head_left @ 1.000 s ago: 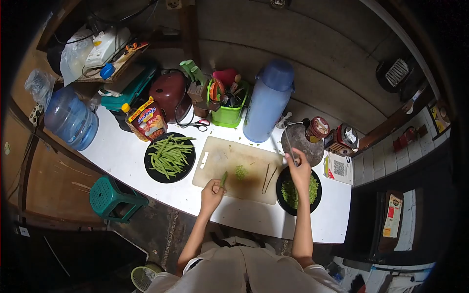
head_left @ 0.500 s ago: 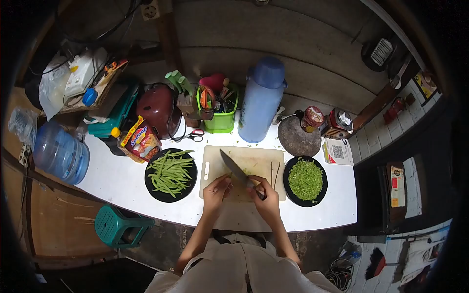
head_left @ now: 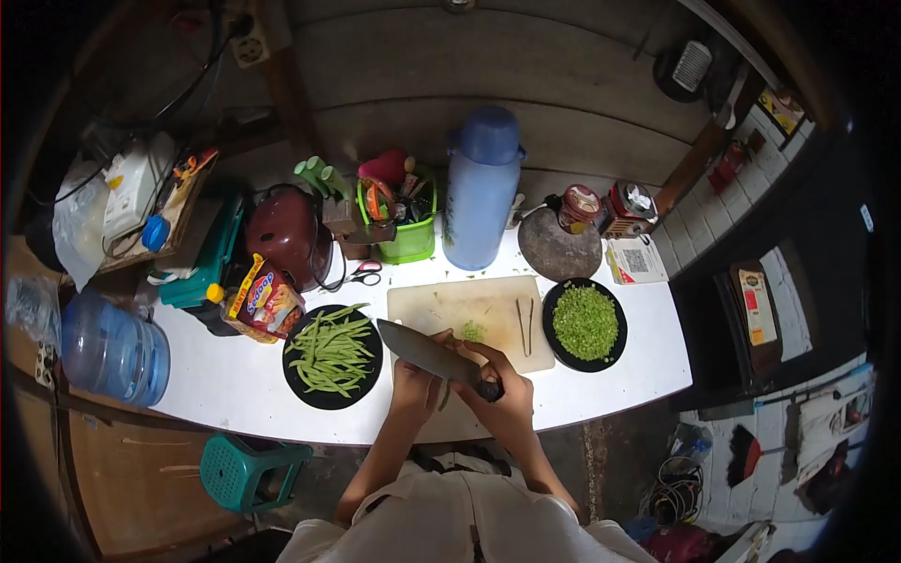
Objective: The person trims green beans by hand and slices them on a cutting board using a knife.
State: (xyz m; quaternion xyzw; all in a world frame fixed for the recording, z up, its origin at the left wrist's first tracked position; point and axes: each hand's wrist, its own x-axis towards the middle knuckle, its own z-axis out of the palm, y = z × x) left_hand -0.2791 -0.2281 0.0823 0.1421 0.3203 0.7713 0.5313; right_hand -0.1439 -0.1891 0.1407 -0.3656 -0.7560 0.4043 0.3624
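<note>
My right hand (head_left: 502, 387) is wrapped round the dark handle of a kitchen knife (head_left: 424, 353), its broad blade pointing up and left across my left hand. My left hand (head_left: 413, 389) is closed on a green bean (head_left: 444, 396), most of it hidden by the fingers and blade. Both hands are close together over the near edge of a cutting board (head_left: 422, 298). A small heap of chopped green beans (head_left: 472, 330) lies on the board, beside two thin dark strips (head_left: 526, 328). Whole green beans (head_left: 330, 352) lie on a black plate (head_left: 364, 396) at left.
Chopped beans (head_left: 584, 322) fill a second black plate (head_left: 615, 355) at right. Behind the board stand a blue thermos (head_left: 481, 197), a green utensil basket (head_left: 410, 242) and red-handled scissors (head_left: 368, 272). A round stone mortar (head_left: 558, 246) sits at the back right.
Both hands and the knife have drawn nearer to my body, off the middle of the board. The blade has turned flatter, toward the left. My view has shifted slightly.
</note>
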